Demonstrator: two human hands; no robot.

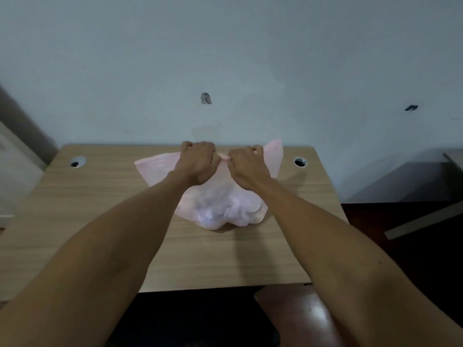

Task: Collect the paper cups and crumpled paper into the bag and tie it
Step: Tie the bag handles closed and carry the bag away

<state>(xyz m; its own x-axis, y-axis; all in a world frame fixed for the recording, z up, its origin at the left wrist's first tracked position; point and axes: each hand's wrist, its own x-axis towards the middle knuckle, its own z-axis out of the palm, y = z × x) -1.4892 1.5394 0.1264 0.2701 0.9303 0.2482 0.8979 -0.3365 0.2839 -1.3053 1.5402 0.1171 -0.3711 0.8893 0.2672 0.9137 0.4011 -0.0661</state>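
A pale pink plastic bag [220, 209] sits on the middle of the wooden table [100, 209], bulging with whitish shapes that show dimly through it. Above the bag, my left hand [198, 162] and my right hand [246, 169] each grip a twisted part of the bag's top. A short taut strip of pink plastic runs between the two fists. Loose flaps of the bag stick out to the left and to the upper right of my hands. No loose cups or paper lie on the table.
The table has a round cable hole at the back left [78, 162] and another at the back right [300, 162]. A pale wall stands right behind it. A dark low surface [400, 181] lies to the right, and dark floor shows below the table's front edge.
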